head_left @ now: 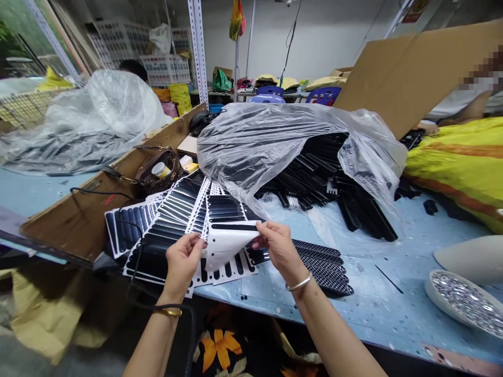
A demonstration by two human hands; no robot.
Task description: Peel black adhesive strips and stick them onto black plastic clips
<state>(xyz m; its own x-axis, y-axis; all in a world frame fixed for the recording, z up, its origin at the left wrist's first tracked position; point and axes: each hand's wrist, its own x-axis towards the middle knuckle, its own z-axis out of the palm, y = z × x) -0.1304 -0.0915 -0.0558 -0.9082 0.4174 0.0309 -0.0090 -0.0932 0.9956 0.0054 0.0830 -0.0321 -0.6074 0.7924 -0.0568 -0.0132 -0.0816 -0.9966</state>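
Observation:
Between my hands a white sticker sheet (228, 245) is raised and bent, with one long black strip (233, 226) along its top edge. My left hand (184, 262) is closed in a pinch at the sheet's left edge; its exact grip is partly hidden. At the other side, my right hand (277, 246) pinches the sheet's right corner by the strip's end. Beneath and left of them lies a fanned pile of sheets with black strip stickers (168, 230). Several black pieces with a white lattice pattern (324, 267) lie in a row beside my right wrist.
Clear plastic (251, 131) partly covers a heap of black long parts (310, 170). A wooden board (78, 220) edges the left, near a brown bag (157, 170). Rightward are a bowl of shiny small pieces (467, 301) and a yellow sack (463, 162). A cable hangs by my left wrist.

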